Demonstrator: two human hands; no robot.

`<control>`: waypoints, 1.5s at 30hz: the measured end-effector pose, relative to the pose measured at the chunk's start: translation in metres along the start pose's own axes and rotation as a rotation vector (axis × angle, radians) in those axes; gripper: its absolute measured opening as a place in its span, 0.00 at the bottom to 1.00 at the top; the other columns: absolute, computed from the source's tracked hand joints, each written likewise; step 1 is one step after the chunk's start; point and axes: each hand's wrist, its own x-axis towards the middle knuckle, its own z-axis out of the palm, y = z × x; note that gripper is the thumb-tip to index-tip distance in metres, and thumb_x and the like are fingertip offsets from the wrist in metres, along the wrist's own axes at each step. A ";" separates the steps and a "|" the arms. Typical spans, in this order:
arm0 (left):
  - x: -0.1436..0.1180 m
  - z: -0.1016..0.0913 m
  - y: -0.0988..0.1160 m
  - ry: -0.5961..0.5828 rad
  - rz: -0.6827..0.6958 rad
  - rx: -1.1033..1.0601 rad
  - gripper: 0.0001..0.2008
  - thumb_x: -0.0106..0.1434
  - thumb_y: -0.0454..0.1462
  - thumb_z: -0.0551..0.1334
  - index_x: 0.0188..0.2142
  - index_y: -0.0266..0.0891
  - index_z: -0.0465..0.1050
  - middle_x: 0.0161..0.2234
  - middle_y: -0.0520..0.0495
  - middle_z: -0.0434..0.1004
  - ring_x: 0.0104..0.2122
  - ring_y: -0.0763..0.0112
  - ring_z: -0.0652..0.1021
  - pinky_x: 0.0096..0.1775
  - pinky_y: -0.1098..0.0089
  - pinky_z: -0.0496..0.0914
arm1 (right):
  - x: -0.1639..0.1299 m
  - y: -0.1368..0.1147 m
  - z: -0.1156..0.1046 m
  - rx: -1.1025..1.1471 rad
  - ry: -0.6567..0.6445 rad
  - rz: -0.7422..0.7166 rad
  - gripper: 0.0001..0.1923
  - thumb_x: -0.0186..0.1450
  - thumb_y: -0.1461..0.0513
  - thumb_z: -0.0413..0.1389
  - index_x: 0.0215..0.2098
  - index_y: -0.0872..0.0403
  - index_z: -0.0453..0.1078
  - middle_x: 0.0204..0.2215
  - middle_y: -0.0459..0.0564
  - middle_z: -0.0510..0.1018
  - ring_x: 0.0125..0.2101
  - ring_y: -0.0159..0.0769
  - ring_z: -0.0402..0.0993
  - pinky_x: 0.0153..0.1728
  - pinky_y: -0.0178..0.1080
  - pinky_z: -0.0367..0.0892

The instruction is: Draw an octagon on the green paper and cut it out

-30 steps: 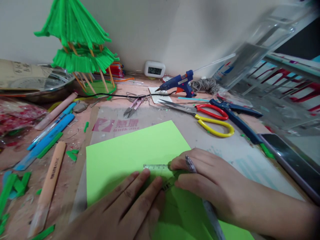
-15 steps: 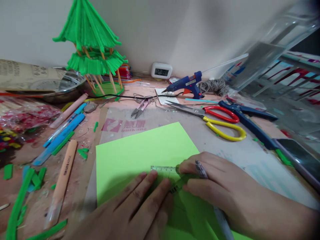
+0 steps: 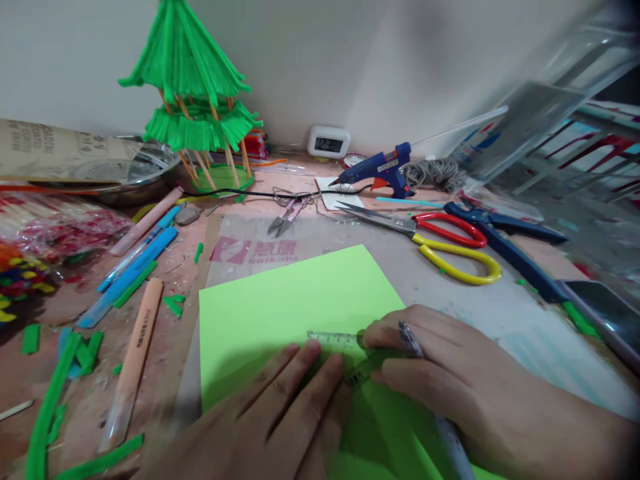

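Observation:
A light green paper sheet [image 3: 295, 297] lies on the table in front of me. My left hand [image 3: 270, 417] rests flat on its near part, fingertips pressing a small clear ruler [image 3: 334, 340]. My right hand [image 3: 450, 380] sits beside it at the ruler's right end, gripping a pen [image 3: 411, 339] whose barrel runs between the fingers and out under the palm. The pen tip is hidden behind my fingers.
Red-and-yellow scissors [image 3: 440, 243], blue-handled pliers [image 3: 505, 237], a blue glue gun [image 3: 380, 170], small snips [image 3: 285, 219] and a clock [image 3: 329, 141] lie beyond the paper. A green stick pagoda [image 3: 195, 100] stands back left. Glue sticks [image 3: 133, 357], blue pens and green scraps lie left. A phone [image 3: 600, 310] lies right.
The view has shifted left, so everything appears slightly further right. Both hands stay on the ruler and paper, in the same pose.

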 end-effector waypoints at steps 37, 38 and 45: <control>0.004 0.002 -0.004 0.046 -0.017 -0.004 0.16 0.78 0.34 0.48 0.54 0.42 0.73 0.54 0.52 0.81 0.56 0.68 0.73 0.69 0.66 0.49 | -0.004 0.006 0.003 -0.132 0.064 -0.253 0.25 0.82 0.59 0.38 0.36 0.55 0.72 0.38 0.53 0.79 0.36 0.39 0.70 0.36 0.42 0.60; 0.004 0.002 -0.004 0.040 -0.013 -0.003 0.16 0.78 0.34 0.49 0.54 0.42 0.73 0.54 0.52 0.81 0.56 0.68 0.73 0.68 0.66 0.49 | -0.004 0.006 0.004 -0.138 0.071 -0.265 0.25 0.82 0.59 0.38 0.36 0.55 0.72 0.38 0.53 0.79 0.36 0.39 0.70 0.36 0.42 0.60; 0.005 0.001 -0.005 0.027 -0.017 0.002 0.16 0.78 0.34 0.49 0.55 0.41 0.73 0.55 0.51 0.81 0.57 0.67 0.73 0.68 0.65 0.51 | -0.003 0.003 0.001 -0.165 0.110 -0.283 0.26 0.82 0.60 0.37 0.36 0.56 0.72 0.35 0.54 0.79 0.35 0.39 0.71 0.35 0.41 0.61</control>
